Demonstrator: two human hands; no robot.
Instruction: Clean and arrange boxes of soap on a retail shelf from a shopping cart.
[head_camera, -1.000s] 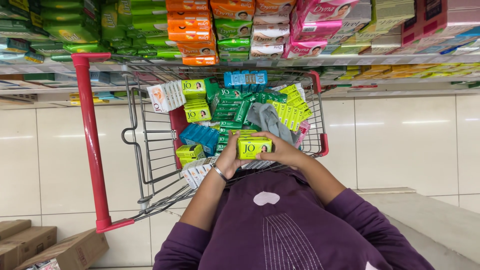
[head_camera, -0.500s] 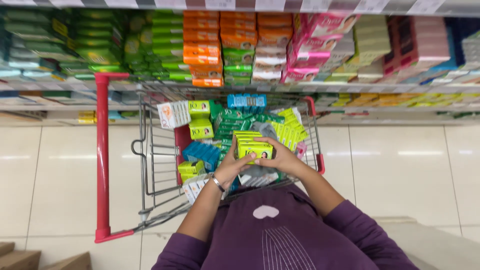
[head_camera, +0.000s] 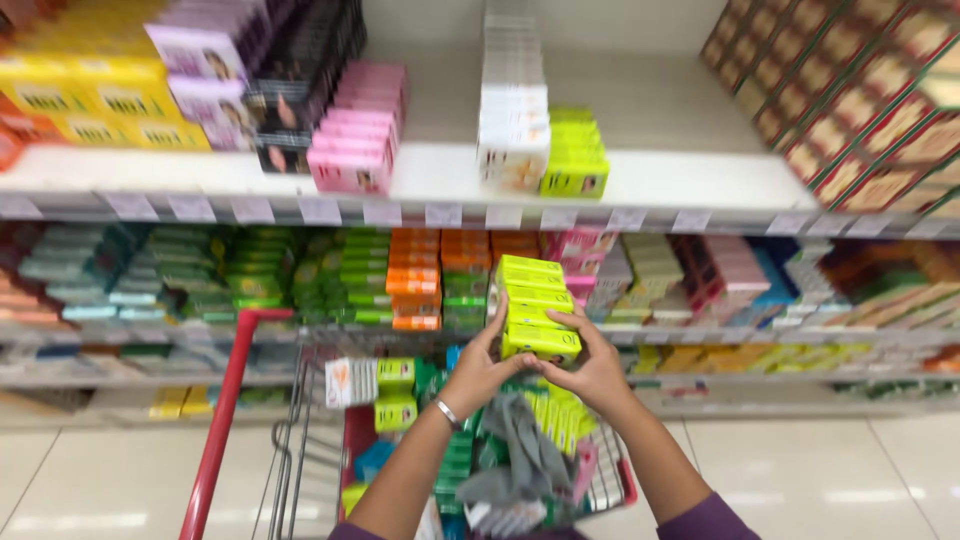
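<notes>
Two hands, left hand and right hand, clamped on lime-green box stack, raised above shopping cart; shelving step; needs steady level lift.

both arms raised, left hand, right hand clasping

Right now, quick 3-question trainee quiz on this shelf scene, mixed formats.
1. True or false: both hands hold the stack of lime-green boxes.
2. The cart handle is: A) blue B) red C) black.
3. Fill in: the left hand wears a silver ____ at the wrist.

Key: 1 true, the right hand cups the other side. 2 B. 3 bracelet.
</notes>
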